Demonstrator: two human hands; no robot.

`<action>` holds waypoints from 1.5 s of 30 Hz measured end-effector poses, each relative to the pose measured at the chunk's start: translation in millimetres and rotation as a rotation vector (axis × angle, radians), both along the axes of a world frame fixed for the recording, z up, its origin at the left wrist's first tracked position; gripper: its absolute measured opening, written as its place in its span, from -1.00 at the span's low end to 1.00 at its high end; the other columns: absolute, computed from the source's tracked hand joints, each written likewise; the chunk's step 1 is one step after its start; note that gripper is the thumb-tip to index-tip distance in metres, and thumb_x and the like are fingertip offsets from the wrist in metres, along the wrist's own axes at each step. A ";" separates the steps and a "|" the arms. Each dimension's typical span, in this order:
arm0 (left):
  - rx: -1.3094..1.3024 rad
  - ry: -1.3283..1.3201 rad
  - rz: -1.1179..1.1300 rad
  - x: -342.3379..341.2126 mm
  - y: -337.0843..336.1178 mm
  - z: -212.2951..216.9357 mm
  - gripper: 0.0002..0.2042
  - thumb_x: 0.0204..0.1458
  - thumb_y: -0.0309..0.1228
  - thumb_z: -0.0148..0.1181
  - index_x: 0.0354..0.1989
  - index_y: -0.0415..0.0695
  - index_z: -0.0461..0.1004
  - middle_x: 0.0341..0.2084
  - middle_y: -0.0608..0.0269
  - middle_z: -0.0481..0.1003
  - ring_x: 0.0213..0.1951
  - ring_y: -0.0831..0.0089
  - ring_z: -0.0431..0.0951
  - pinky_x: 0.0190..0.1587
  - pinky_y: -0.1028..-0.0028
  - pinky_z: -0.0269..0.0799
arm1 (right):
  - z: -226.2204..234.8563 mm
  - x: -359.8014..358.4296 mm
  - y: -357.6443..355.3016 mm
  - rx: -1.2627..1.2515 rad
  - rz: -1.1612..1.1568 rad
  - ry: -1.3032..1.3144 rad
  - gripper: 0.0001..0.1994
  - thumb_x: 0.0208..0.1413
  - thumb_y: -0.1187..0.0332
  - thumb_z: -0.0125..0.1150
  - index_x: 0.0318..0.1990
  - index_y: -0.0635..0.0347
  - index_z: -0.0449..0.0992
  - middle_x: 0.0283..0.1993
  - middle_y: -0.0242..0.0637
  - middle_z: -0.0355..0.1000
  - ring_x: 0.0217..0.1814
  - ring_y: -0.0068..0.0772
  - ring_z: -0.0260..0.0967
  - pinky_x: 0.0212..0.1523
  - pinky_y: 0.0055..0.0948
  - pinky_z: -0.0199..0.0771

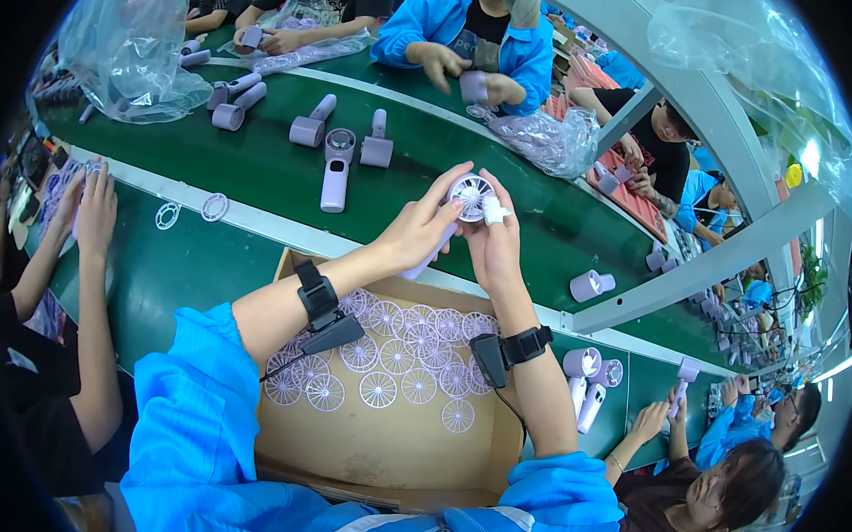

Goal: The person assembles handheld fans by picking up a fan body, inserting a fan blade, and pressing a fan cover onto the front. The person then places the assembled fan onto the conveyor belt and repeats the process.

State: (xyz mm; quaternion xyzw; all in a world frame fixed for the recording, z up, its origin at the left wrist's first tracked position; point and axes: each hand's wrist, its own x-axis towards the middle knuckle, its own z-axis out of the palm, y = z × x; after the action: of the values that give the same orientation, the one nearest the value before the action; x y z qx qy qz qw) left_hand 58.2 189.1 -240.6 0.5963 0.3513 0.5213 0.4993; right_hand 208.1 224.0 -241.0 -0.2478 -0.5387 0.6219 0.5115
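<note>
My left hand (416, 226) is closed round a lilac handheld fan (468, 189), its round head turned up and its handle slanting down below the palm. White spokes or blades show inside the head. Beside it, my right hand (495, 252) is closed on a small white plastic part (495, 210), whose exact kind I cannot make out. The right fingers also lie against the side of the fan head. Below my forearms, a cardboard box (344, 451) holds many lilac spoked fan grilles (378, 390), lying loose mostly toward its far side.
Beyond the box, a green conveyor belt (260, 180) carries several lilac fans (336, 169). Two ring-shaped parts (215, 206) lie on the left bench. More fans (584, 363) stand at right. A grey metal frame (708, 262) crosses the right side. Co-workers sit all around.
</note>
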 end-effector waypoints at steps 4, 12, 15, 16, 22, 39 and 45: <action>0.092 0.041 0.001 -0.9 -0.8 0.8 -0.56 0.26 -0.25 -0.23 0.32 0.12 0.03 -0.52 0.22 0.40 -0.58 0.52 0.42 -0.56 0.53 0.39 | -1.5 15.9 9.7 0.047 0.040 0.002 -0.61 0.27 0.29 -0.06 0.21 0.16 0.21 0.03 -0.26 0.34 0.00 -0.38 0.38 -0.08 -0.39 0.46; -0.172 -0.094 -0.102 -14.6 20.3 -8.6 -0.56 0.25 -0.23 -0.21 0.30 0.06 0.08 -0.46 0.12 0.47 -0.54 0.40 0.50 -0.46 0.44 0.45 | 4.4 4.3 -5.6 -0.011 -0.120 -0.350 -0.61 0.25 0.29 -0.06 0.20 0.15 0.25 0.05 -0.23 0.36 0.05 -0.34 0.38 -0.01 -0.37 0.43; -0.203 0.099 0.026 -25.8 26.3 -33.2 -0.54 0.21 -0.23 -0.16 0.30 0.05 0.08 -0.39 0.02 0.50 -0.46 0.23 0.54 -0.36 0.32 0.48 | 20.3 22.1 9.5 0.153 -0.058 -0.846 -0.63 0.22 0.30 -0.05 0.15 0.18 0.33 0.01 -0.23 0.41 0.04 -0.37 0.38 -0.03 -0.38 0.42; -0.141 0.295 0.141 -19.5 30.7 -39.2 -0.52 0.18 -0.23 -0.12 0.29 0.05 0.09 -0.35 -0.04 0.51 -0.42 0.12 0.54 -0.29 0.25 0.49 | 37.0 49.1 19.0 0.303 -0.002 -1.255 -0.64 0.20 0.29 -0.04 0.11 0.21 0.37 -0.03 -0.23 0.44 0.03 -0.39 0.40 -0.05 -0.39 0.43; 0.030 0.767 0.290 -22.3 39.0 -53.7 -0.45 0.07 -0.27 0.00 0.29 0.02 0.10 -0.17 -0.19 0.46 -0.17 -0.15 0.48 -0.04 0.05 0.39 | 26.6 179.5 56.1 0.033 -0.560 -2.093 -0.59 0.04 0.10 0.14 -0.08 0.25 0.51 -0.05 0.06 0.45 0.01 0.03 0.42 -0.05 -0.18 0.47; 0.405 0.626 0.265 -15.3 32.9 -35.7 -0.55 0.00 -0.27 0.17 0.08 -0.13 0.31 -0.12 -0.03 0.42 0.05 0.12 0.34 0.09 0.24 0.27 | 47.1 73.4 20.7 -0.193 -0.168 -0.554 -0.56 0.21 0.21 0.04 0.15 0.30 0.25 0.05 -0.12 0.33 -0.15 -0.25 0.47 -0.12 -0.38 0.56; 0.052 0.173 0.358 -33.6 35.2 -21.5 -0.34 -0.16 -0.29 0.35 0.11 -0.29 0.22 -0.19 0.05 0.48 -0.18 0.28 0.54 -0.13 0.32 0.45 | 73.1 -13.5 -49.4 0.581 0.656 -0.918 -0.71 0.13 0.35 0.08 0.01 0.16 0.41 0.12 -0.14 0.30 0.00 -0.15 0.40 -0.06 -0.29 0.47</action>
State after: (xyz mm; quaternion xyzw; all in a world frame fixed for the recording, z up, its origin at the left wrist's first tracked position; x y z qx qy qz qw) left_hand 24.7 224.3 -262.1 0.5797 0.4797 0.5575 0.3508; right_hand 194.6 174.7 -168.0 -0.1624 -0.8979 0.4050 0.0574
